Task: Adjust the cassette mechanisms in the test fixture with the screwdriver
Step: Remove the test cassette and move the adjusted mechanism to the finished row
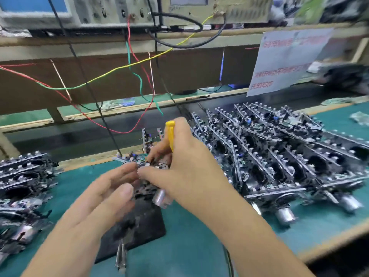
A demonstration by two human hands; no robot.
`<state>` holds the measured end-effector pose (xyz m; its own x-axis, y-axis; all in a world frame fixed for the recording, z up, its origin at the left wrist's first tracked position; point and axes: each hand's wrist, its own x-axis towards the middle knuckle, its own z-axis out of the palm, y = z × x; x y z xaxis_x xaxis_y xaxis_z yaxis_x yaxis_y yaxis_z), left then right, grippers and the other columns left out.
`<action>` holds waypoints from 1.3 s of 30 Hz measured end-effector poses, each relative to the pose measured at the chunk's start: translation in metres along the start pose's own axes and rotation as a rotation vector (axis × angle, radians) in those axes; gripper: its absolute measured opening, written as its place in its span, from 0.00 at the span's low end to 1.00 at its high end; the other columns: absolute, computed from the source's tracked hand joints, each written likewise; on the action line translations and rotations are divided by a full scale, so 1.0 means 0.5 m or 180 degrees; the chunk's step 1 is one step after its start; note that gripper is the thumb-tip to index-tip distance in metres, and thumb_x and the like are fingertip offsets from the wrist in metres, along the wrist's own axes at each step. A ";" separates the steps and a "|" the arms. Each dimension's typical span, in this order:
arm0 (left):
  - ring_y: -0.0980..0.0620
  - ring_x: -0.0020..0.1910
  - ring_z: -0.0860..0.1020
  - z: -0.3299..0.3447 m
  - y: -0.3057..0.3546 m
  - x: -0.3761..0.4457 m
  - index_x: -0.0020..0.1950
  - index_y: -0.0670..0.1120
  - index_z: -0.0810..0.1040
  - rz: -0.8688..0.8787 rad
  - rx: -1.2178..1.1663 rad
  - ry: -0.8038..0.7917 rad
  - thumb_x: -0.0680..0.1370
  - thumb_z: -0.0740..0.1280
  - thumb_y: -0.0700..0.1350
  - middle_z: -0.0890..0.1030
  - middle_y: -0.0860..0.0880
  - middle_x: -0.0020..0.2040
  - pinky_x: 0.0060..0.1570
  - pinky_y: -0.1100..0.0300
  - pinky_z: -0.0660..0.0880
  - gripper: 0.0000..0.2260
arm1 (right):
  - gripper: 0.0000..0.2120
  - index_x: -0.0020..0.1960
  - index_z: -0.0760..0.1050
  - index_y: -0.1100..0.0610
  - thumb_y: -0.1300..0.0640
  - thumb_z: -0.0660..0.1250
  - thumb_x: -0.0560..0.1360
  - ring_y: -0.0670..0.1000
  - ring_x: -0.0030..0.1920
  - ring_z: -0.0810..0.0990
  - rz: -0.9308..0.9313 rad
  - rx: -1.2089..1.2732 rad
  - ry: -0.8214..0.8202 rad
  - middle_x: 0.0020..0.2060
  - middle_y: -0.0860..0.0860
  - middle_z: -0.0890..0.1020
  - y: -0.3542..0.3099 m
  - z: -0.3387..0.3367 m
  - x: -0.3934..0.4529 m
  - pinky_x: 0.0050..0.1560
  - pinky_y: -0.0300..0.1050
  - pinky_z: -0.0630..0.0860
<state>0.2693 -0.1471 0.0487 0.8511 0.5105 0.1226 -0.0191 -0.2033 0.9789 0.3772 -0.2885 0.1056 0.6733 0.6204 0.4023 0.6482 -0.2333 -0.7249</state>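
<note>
A yellow-handled screwdriver [170, 134] stands nearly upright in my right hand [185, 162], its tip hidden behind my fingers over a cassette mechanism [148, 188]. That mechanism sits on a black test fixture plate [143, 222] at the middle of the bench, with its silver motor [161, 197] showing below my right palm. My left hand [107, 196] is at the mechanism's left side, fingertips touching its small circuit board [132, 159]. Whether the left hand grips it is blurred.
A large stack of cassette mechanisms [279, 156] fills the right of the green mat [189, 246]. A smaller pile [22, 186] lies at the left. Metal tweezers [121, 258] rest at the fixture's near edge. Coloured wires [139, 80] hang from test instruments [119, 11] above.
</note>
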 end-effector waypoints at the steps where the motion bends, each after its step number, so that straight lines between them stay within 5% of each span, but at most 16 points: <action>1: 0.52 0.65 0.78 0.025 0.022 0.016 0.67 0.54 0.79 -0.0124 -0.0224 -0.0180 0.81 0.63 0.42 0.82 0.53 0.64 0.58 0.49 0.75 0.16 | 0.28 0.50 0.58 0.51 0.49 0.78 0.70 0.51 0.42 0.79 0.0143 -0.0059 0.0106 0.44 0.45 0.83 0.002 -0.028 -0.001 0.46 0.53 0.78; 7: 0.57 0.61 0.80 0.180 0.145 0.058 0.68 0.53 0.78 -0.0017 -0.0526 -0.0917 0.73 0.73 0.54 0.82 0.55 0.63 0.61 0.49 0.76 0.24 | 0.26 0.48 0.60 0.51 0.50 0.78 0.69 0.46 0.37 0.78 0.0436 -0.0311 0.0696 0.40 0.43 0.83 0.026 -0.176 -0.010 0.44 0.50 0.78; 10: 0.56 0.64 0.79 0.248 0.206 0.075 0.67 0.52 0.77 0.0116 -0.0640 -0.1187 0.68 0.66 0.56 0.81 0.53 0.65 0.63 0.48 0.76 0.27 | 0.24 0.47 0.60 0.50 0.51 0.77 0.69 0.46 0.38 0.79 0.0504 -0.0361 0.1093 0.41 0.44 0.83 0.049 -0.238 -0.011 0.41 0.46 0.78; 18: 0.56 0.70 0.73 0.439 0.286 0.203 0.75 0.50 0.70 0.0134 -0.0826 -0.1909 0.82 0.55 0.63 0.76 0.53 0.70 0.67 0.48 0.71 0.26 | 0.26 0.55 0.64 0.56 0.56 0.79 0.70 0.57 0.47 0.82 0.0527 -0.1406 0.1790 0.46 0.49 0.84 0.147 -0.415 0.028 0.50 0.55 0.77; 22: 0.50 0.74 0.67 0.543 0.269 0.263 0.66 0.45 0.76 -0.0214 -0.0742 -0.2256 0.81 0.51 0.67 0.73 0.47 0.73 0.72 0.44 0.66 0.31 | 0.24 0.56 0.64 0.58 0.60 0.77 0.71 0.63 0.50 0.81 0.0901 -0.2109 0.1732 0.50 0.59 0.84 0.255 -0.482 0.058 0.46 0.55 0.75; 28: 0.43 0.79 0.59 0.607 0.241 0.284 0.78 0.38 0.64 -0.0817 -0.1110 -0.2227 0.81 0.52 0.68 0.62 0.39 0.79 0.74 0.46 0.66 0.38 | 0.21 0.52 0.64 0.56 0.66 0.75 0.71 0.61 0.48 0.79 0.1102 -0.2272 0.1356 0.50 0.56 0.84 0.378 -0.489 0.054 0.40 0.52 0.71; 35: 0.43 0.79 0.60 0.556 0.230 0.289 0.79 0.39 0.61 -0.0715 -0.1382 -0.2154 0.82 0.51 0.66 0.61 0.38 0.79 0.73 0.47 0.66 0.36 | 0.20 0.53 0.61 0.57 0.59 0.73 0.76 0.64 0.49 0.78 0.1549 -0.2265 0.1204 0.52 0.60 0.81 0.404 -0.477 0.064 0.41 0.51 0.67; 39: 0.44 0.77 0.64 0.498 0.212 0.269 0.79 0.41 0.62 -0.0783 -0.1549 -0.2289 0.82 0.50 0.66 0.64 0.39 0.78 0.74 0.48 0.67 0.35 | 0.18 0.55 0.61 0.59 0.54 0.69 0.79 0.62 0.44 0.73 0.1882 -0.2149 0.1060 0.44 0.58 0.75 0.379 -0.459 0.075 0.40 0.51 0.65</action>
<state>0.5125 -0.3082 0.1283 0.9799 -0.1863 -0.0711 0.1259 0.3020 0.9449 0.6070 -0.4811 0.1115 0.9565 0.0433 0.2884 0.1693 -0.8878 -0.4280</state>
